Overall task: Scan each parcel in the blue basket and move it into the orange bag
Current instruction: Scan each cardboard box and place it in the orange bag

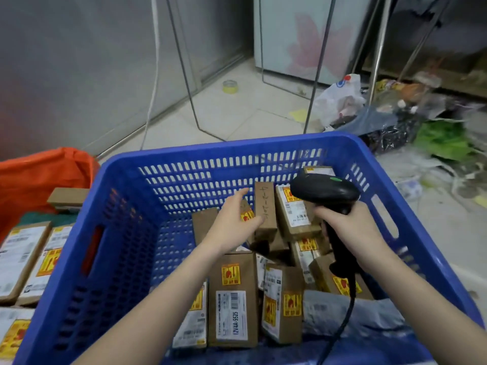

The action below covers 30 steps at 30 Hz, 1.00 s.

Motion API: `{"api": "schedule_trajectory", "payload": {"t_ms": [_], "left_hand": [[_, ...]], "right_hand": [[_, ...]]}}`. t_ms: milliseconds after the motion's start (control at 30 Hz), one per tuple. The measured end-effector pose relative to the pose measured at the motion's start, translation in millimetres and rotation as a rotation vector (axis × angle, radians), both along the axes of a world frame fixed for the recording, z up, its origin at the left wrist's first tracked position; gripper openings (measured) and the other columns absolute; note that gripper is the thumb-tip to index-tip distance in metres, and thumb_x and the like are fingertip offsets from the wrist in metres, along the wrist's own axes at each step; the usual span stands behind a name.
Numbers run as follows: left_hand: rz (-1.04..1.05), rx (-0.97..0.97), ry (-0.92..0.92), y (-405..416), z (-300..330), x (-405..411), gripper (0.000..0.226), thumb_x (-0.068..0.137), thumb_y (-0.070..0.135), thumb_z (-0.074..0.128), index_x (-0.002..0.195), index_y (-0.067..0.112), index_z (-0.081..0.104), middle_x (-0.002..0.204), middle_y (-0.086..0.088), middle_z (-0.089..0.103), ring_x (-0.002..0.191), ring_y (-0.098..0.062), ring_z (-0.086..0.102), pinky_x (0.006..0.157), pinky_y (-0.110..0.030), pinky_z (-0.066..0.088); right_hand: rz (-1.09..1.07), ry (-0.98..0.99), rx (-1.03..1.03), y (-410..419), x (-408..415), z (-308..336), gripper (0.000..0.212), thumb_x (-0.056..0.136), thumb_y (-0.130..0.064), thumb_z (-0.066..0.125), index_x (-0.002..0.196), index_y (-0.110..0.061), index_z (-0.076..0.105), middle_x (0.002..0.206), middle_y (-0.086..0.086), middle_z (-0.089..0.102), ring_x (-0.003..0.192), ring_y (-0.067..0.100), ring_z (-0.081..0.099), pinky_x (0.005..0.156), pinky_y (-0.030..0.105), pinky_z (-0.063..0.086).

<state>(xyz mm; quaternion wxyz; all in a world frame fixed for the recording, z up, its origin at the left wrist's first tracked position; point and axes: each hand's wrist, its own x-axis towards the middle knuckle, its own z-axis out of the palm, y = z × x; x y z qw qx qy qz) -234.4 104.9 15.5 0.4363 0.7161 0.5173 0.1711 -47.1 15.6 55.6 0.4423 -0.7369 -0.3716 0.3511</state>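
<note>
- Head view: parcels (233, 299) lie piled in the blue basket (126, 233), brown boxes with white labels and yellow stickers, under and ahead of both hands.
- Left hand (234, 222) reaches into the basket with fingers straight and relaxed, gripping nothing, its fingertips beside an upright brown box (264, 209) with handwriting on it; whether they touch it is unclear.
- Right hand (350, 230) is curled round the handle of a black scanner (325, 192), whose head sits above the parcels just right of the left hand; its cable (342, 322) hangs down toward the person.
- Orange bag (39, 180) sits outside the basket, far left of the left hand, with more parcels (21, 259) lying flat beside it.
</note>
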Motion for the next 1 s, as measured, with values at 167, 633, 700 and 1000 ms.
{"api": "schedule_trajectory", "payload": {"t_ms": [167, 633, 700, 1000], "left_hand": [[-0.048, -0.07, 0.11, 11, -51, 24, 0.074, 0.087, 0.032, 0.065, 0.149, 0.033, 0.024, 0.154, -0.006, 0.026, 0.138, -0.021, 0.032, 0.111, -0.039, 0.034], [0.005, -0.068, 0.274, 30, -117, 63, 0.097, 0.083, 0.036, 0.07, 0.151, 0.034, 0.001, 0.153, -0.011, 0.027, 0.129, -0.031, 0.044, 0.1, -0.044, 0.047], [0.061, -0.064, 0.2, 31, -112, 56, 0.091, 0.083, 0.035, 0.069, 0.151, 0.032, 0.007, 0.147, -0.009, 0.035, 0.126, -0.029, 0.047, 0.098, -0.042, 0.047], [0.214, -0.25, -0.166, 48, -20, -9, 0.07, 0.09, 0.031, 0.06, 0.147, 0.025, 0.021, 0.13, 0.0, 0.048, 0.091, -0.006, 0.058, 0.07, -0.024, 0.053]], "right_hand": [[-0.015, 0.049, -0.048, 16, 14, -39, 0.018, 0.082, -0.026, 0.071, 0.082, -0.009, 0.066, 0.062, 0.004, 0.06, 0.061, 0.019, 0.058, 0.061, 0.029, 0.045], [-0.056, 0.147, -0.128, 37, 15, -90, 0.018, 0.08, -0.03, 0.071, 0.082, -0.014, 0.063, 0.056, 0.005, 0.057, 0.058, 0.021, 0.058, 0.065, 0.039, 0.047], [-0.056, 0.14, -0.122, 37, 14, -87, 0.018, 0.081, -0.029, 0.071, 0.083, -0.013, 0.062, 0.058, 0.006, 0.057, 0.057, 0.021, 0.058, 0.063, 0.036, 0.047], [-0.04, 0.156, -0.031, 38, -9, -15, 0.02, 0.082, -0.025, 0.071, 0.098, -0.016, 0.064, 0.099, 0.028, 0.067, 0.089, 0.041, 0.066, 0.077, 0.048, 0.054]]}}
